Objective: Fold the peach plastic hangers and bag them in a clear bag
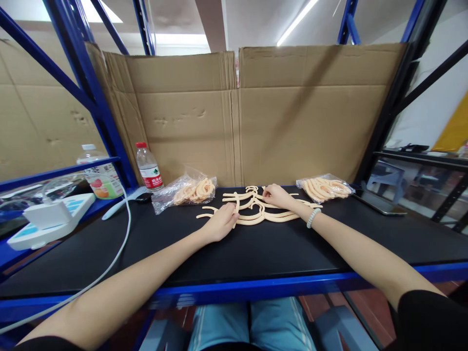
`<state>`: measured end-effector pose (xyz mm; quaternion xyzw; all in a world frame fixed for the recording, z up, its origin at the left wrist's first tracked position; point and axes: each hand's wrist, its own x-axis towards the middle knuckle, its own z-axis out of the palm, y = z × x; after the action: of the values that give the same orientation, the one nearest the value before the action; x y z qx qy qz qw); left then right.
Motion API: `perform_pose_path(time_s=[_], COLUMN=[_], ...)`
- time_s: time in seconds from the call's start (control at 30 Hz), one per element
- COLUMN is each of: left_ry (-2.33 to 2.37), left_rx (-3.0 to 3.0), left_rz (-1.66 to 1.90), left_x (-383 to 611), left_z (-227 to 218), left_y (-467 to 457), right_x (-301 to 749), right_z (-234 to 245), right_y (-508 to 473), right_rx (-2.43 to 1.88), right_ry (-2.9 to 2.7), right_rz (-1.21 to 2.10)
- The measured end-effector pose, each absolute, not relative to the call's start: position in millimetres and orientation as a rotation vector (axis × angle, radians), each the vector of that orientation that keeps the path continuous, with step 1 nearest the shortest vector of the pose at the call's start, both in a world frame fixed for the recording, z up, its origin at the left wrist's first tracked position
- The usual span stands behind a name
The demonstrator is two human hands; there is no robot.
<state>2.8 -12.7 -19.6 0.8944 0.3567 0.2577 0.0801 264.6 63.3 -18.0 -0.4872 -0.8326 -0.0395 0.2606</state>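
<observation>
toward twelve on the black table, has pale strands laid out in long curves, with curls near the middle and loose tips out at nine and three of the spread. at seven of the spread, grips one strand in the left hand, closed round it, with an end showing past the fist on the twelve side; cannot tell whether lifted or lying across others. at one of the spread, reaches down with the right hand, bunched against the strands; cannot tell whether pinching one or only pressing. wears a beaded bracelet on that wrist.

judging from the layout, seems partly done: has several long curves down in a roughly matching left and right arrangement, plus smaller curls toward twelve. looks less settled around both hands, so probably not finished. has more strands bagged up, in a left bag at eleven and a right bag at one; cannot tell the number in either. beyond, toward ten, has a bottle standing before the cardboard.
</observation>
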Motion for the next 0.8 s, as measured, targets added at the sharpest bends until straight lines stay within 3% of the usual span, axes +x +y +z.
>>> perform_pose_path(time_s=[0.8], left_ry=[1.048], left_rx=[2.706], left_rz=[0.762], left_x=[2.0], left_z=[-21.8], left_y=[-11.1], right_x=[278.6], right_z=[-4.4], right_y=[61.2], right_rx=[-1.332], right_ry=[-1.958], right_rz=[-0.011])
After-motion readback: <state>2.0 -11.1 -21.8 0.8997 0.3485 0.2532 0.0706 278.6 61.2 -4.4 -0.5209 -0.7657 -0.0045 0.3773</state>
